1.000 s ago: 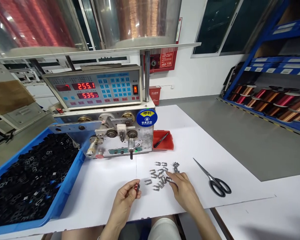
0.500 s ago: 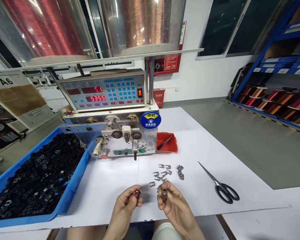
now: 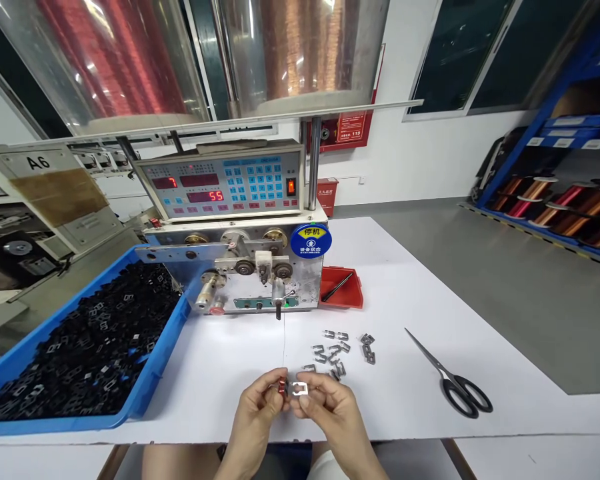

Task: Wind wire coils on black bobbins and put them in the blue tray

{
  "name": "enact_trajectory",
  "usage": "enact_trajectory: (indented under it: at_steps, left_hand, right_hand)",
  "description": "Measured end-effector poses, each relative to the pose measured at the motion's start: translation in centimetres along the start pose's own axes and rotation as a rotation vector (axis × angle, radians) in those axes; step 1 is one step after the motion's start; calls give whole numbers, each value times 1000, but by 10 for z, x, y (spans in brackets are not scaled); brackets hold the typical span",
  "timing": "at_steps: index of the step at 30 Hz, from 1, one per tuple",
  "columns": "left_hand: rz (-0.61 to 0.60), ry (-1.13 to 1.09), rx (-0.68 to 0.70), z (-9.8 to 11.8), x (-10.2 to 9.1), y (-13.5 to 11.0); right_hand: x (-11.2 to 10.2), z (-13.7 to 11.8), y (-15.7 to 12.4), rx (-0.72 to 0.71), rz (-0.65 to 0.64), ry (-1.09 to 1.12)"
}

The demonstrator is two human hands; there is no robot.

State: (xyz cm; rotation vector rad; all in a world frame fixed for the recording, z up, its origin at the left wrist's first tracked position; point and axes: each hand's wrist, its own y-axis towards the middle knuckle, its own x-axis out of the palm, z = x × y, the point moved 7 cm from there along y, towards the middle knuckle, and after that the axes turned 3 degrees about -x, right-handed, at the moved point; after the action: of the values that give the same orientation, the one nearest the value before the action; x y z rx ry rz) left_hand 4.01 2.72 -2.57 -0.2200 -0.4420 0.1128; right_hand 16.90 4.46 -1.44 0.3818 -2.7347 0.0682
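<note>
Low over the front of the white table, my left hand (image 3: 254,410) pinches a small red wire-wound coil (image 3: 282,386) between thumb and fingers. Close beside it, my right hand (image 3: 336,408) grips a small silvery U-shaped metal bracket (image 3: 300,388) with a notch in it. Bracket and coil are almost end to end; whether they touch I cannot tell. My fingers partly cover both parts. Several similar metal brackets (image 3: 320,350) lie scattered just beyond my right hand, and a small group of linked-looking brackets (image 3: 367,349) lies to their right.
A winding machine (image 3: 307,280) with a lit panel stands behind the brackets. Left of it is a blue bin (image 3: 153,383) full of small black parts. A red tray (image 3: 353,300) holds a black pen-like tool. Black-handled scissors (image 3: 463,393) lie on the right.
My right hand has moved left, bringing its bracket up to the coil and turning its flat face toward me. The view has shifted slightly. The red digits on the machine panel differ.
</note>
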Motion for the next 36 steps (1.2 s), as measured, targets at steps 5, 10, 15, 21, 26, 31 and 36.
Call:
enact_trajectory:
  at_steps: [5,10,15,21,26,31,36]
  left_hand:
    - [-20,72,65,6,0,0]
    - [-24,165,99,16,1,1]
    - [5,177,112,19,-5,9]
    - [-13,170,93,25,-7,17]
    - [-30,190,94,30,-8,20]
    - [-49,216,95,29,-5,24]
    - [-23,248,28,27,-11,27]
  right_hand:
    - [6,-19,1,-151,-48,-309]
    - [14,-43,1,-306,-95,-636]
    - [23,-58,10,-324,-141,-904]
    - [23,-43,32,-166,-219,-754]
    - [18,-22,43,-33,-220,-516]
    - [19,-21,44,-28,-183,-534]
    - [20,-40,37,-144,-136,-691]
